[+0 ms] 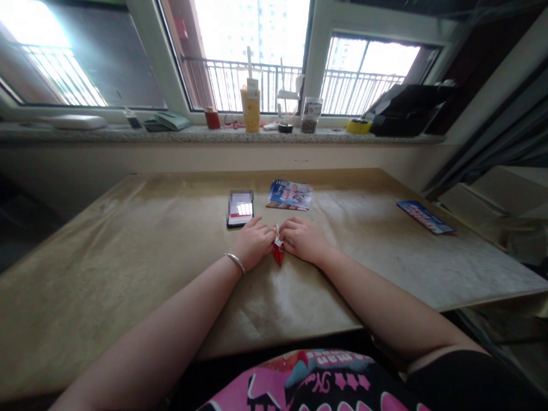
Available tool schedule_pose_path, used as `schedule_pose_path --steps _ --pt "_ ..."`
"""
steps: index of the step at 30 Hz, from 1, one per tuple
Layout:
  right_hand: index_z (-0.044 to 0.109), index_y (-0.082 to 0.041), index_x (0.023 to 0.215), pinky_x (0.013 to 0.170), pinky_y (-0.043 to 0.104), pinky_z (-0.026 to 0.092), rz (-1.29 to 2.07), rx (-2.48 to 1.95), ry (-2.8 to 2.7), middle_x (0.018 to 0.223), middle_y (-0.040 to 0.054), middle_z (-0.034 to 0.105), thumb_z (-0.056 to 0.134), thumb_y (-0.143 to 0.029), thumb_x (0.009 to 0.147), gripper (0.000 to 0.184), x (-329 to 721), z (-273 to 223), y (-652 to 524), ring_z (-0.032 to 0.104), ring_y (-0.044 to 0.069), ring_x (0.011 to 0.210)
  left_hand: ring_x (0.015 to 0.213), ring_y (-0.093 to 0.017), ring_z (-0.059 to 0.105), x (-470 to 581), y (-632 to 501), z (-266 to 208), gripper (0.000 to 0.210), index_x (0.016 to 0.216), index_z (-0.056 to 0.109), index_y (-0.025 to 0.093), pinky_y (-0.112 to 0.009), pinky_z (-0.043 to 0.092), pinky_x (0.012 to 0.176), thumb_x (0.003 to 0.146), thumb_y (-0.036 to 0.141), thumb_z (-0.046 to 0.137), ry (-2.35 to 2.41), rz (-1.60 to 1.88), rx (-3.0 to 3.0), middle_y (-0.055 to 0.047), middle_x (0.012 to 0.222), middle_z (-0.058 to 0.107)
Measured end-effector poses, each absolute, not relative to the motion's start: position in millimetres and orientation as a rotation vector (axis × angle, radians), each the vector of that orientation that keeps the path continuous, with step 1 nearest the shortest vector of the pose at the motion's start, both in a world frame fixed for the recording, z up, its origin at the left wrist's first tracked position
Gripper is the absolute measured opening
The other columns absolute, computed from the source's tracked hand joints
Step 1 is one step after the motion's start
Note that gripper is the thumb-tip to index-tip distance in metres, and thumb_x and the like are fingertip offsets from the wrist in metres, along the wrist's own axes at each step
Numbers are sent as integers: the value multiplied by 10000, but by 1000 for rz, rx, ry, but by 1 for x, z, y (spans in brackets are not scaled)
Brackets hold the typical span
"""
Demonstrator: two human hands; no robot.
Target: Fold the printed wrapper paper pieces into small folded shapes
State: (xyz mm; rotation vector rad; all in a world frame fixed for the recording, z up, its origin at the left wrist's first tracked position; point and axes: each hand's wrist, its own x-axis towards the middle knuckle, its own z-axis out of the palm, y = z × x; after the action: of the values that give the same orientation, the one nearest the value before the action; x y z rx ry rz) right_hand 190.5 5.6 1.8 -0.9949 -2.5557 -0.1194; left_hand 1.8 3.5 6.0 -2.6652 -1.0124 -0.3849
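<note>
A small folded piece of paper (278, 255), red with white and some orange, lies on the table between my hands, its red pointed end toward me. My left hand (254, 241), with a silver bangle on the wrist, pinches its left side. From the right, my right hand (303, 238) grips the other side with curled fingers. The fingertips hide part of the paper. Just beyond my left hand lies a phone (240, 209) with a lit, partly blurred screen. A stack of printed leaflets (291, 194), blue and red, sits a little beyond my right hand.
The table (162, 251) has a tan cover. Another leaflet (425, 217) lies near its right edge. On the windowsill (171, 135) stand a tall cup of yellow drink (251, 111), a red container (212, 118), a yellow tape roll (358, 125) and a black bag-like object (402, 111).
</note>
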Motion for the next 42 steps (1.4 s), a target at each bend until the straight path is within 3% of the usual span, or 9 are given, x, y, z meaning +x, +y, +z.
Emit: schedule_pose_path --steps 6,12,17,23,30,35,42 --pt "652 -183 752 871 331 427 40 -1116 -2464 968 72 650 612 -188 740 42 185 -7 12 533 208 947 894 -215 599 5 8 2 114 785 640 169 -452 360 1012 796 203 531 -1217 -461 -2682 -73 899 663" --pt "638 -184 727 867 315 429 191 -1121 -2360 932 59 663 586 -148 726 63 189 -16 15 559 187 919 955 -228 585 0 10 1 126 818 625 157 -408 420 933 839 244 536 -1288 -508 -2742 -94 959 662" --pt "636 -187 737 841 309 425 240 -1100 -2311 861 48 675 607 -197 749 33 191 -14 13 581 181 877 922 -215 587 -2 10 1 142 804 623 158 -360 441 876 853 264 543 -1334 -531 -2760 -80 917 663" --pt "635 -186 705 777 286 409 221 -1207 -2299 810 48 667 567 -222 800 122 187 -10 13 573 171 814 859 -204 587 3 10 3 157 777 639 164 -340 447 821 836 267 536 -1426 -540 -2750 -70 841 662" --pt "602 -181 644 699 266 374 222 -1313 -2240 711 27 622 580 -199 758 118 182 -11 16 534 157 734 867 -242 595 12 8 5 151 763 674 156 -388 429 834 784 254 561 -1620 -540 -2659 -85 829 673" --pt "623 -174 659 705 258 373 311 -1335 -2202 735 31 638 592 -205 756 106 184 -9 15 536 156 751 829 -200 614 4 14 0 175 786 690 174 -318 453 786 813 300 571 -1587 -528 -2758 -47 830 689" --pt "649 -170 705 706 258 390 382 -1418 -2104 746 39 651 615 -219 727 63 189 -7 13 558 164 756 924 -183 611 -8 13 2 166 882 684 204 -290 449 861 851 238 525 -1234 -531 -2940 -40 943 683"
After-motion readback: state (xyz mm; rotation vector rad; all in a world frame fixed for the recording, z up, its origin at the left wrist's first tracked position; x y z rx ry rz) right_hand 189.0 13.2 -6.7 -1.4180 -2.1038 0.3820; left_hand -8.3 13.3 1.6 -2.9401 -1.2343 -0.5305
